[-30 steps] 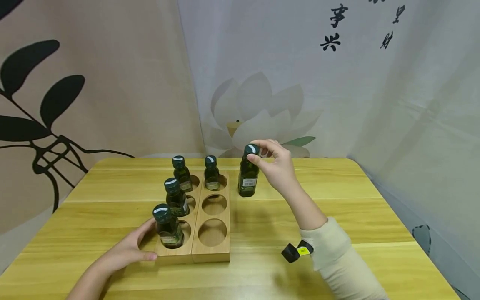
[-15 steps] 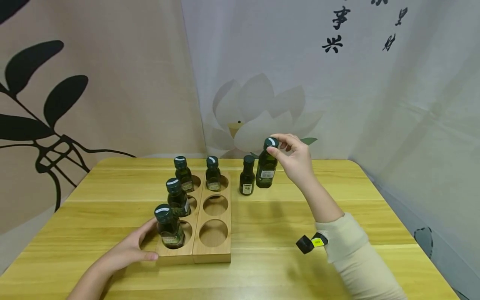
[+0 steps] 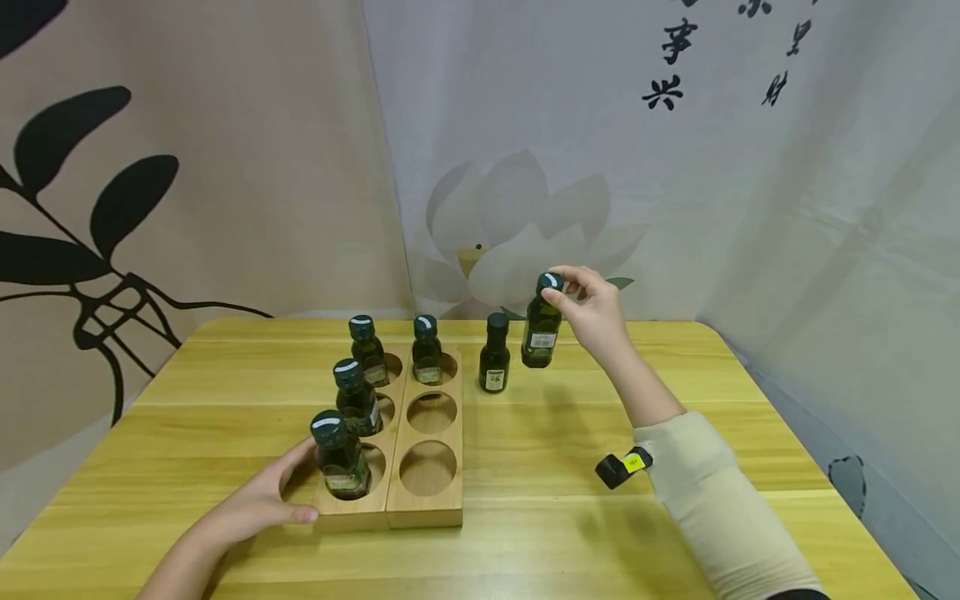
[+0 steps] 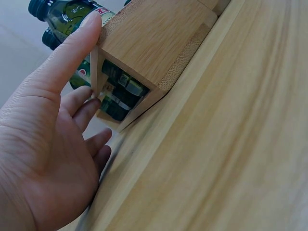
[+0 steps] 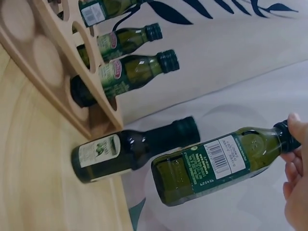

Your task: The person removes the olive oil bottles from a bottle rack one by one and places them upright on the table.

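Note:
My right hand (image 3: 596, 315) pinches the dark cap of a green glass bottle (image 5: 207, 163) between thumb and fingers, holding it upright above the table. Just left of it a darker, slimmer bottle (image 3: 494, 354) with a cream label stands on the tabletop. My left hand (image 3: 262, 500) rests at the near left corner of a wooden bottle rack (image 3: 423, 507), thumb on the front edge and fingers loosely bent along the side. Three green bottles fill the rack's left row, the nearest being a capped bottle (image 3: 341, 458). Another bottle (image 3: 427, 354) occupies the far hole of the right row.
In the right row, the middle hole (image 3: 431, 414) and near hole (image 3: 427, 468) hold no bottle. The wooden table (image 3: 562, 533) ends at a printed cloth backdrop (image 3: 525, 125). A black wrist camera (image 3: 618, 468) sticks out from the right sleeve.
My right hand has carried the green bottle right and slightly up, away from the rack. The dark slim bottle behind it has come into view. My left hand stays at the rack.

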A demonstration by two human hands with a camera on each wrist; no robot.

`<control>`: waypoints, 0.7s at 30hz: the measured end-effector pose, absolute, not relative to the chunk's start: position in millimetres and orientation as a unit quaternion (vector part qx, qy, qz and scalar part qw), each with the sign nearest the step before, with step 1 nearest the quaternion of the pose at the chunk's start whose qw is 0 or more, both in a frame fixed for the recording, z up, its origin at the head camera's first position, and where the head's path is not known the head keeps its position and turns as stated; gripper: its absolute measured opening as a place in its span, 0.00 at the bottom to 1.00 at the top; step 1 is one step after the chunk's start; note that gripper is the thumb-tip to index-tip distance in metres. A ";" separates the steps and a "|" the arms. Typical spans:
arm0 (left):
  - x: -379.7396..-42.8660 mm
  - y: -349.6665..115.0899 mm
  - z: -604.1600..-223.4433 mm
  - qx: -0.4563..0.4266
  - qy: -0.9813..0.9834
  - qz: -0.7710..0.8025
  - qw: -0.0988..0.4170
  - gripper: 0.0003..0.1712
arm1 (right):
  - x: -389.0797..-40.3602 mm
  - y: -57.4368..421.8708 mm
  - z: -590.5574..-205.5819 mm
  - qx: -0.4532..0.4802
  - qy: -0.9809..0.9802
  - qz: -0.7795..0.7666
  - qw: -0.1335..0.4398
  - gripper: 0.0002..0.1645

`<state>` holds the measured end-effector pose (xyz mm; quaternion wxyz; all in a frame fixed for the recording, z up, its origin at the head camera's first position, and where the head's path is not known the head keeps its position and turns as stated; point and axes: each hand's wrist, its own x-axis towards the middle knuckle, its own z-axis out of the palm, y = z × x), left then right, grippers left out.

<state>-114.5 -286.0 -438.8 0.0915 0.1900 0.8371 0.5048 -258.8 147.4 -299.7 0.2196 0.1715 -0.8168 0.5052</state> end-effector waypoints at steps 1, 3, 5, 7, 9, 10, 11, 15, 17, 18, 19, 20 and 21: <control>-114.1 -285.9 -438.3 0.189 0.837 0.505 0.093 0.58 | -260.5 147.9 -302.1 0.168 -0.818 0.506 0.216 0.18; -113.5 -285.7 -437.8 0.191 0.835 0.507 0.093 0.57 | -263.9 148.9 -307.2 0.159 -0.821 0.507 0.209 0.18; -113.5 -285.7 -437.7 0.189 0.836 0.506 0.094 0.57 | -266.6 149.8 -312.9 0.152 -0.822 0.508 0.207 0.18; -113.7 -286.0 -438.3 0.189 0.838 0.503 0.093 0.57 | -269.2 150.5 -319.4 0.149 -0.822 0.510 0.206 0.18; -114.4 -286.5 -439.7 0.189 0.840 0.501 0.091 0.57 | -272.2 151.0 -326.6 0.150 -0.819 0.515 0.204 0.18; -114.8 -286.7 -440.4 0.188 0.841 0.498 0.090 0.57 | -273.6 151.2 -330.3 0.151 -0.818 0.517 0.203 0.17; -114.7 -287.0 -440.8 0.191 0.840 0.500 0.088 0.57 | -274.6 151.3 -333.6 0.151 -0.817 0.518 0.202 0.17; -114.9 -287.0 -440.9 0.188 0.840 0.500 0.090 0.57 | -277.6 151.1 -345.1 0.150 -0.815 0.524 0.197 0.17; -114.4 -286.9 -439.9 0.190 0.840 0.501 0.091 0.56 | -278.5 150.4 -349.4 0.148 -0.817 0.521 0.199 0.17; -114.6 -287.0 -439.8 0.187 0.842 0.498 0.092 0.56 | -278.9 149.9 -351.1 0.147 -0.817 0.522 0.199 0.17; -114.1 -286.8 -439.2 0.190 0.842 0.497 0.090 0.56 | -279.1 149.4 -352.6 0.147 -0.816 0.522 0.201 0.17; -113.8 -286.6 -438.7 0.192 0.841 0.497 0.090 0.56 | -279.3 148.9 -354.2 0.147 -0.816 0.522 0.201 0.17; -113.6 -286.4 -438.5 0.194 0.840 0.499 0.089 0.56 | -279.6 148.4 -355.9 0.146 -0.816 0.521 0.202 0.17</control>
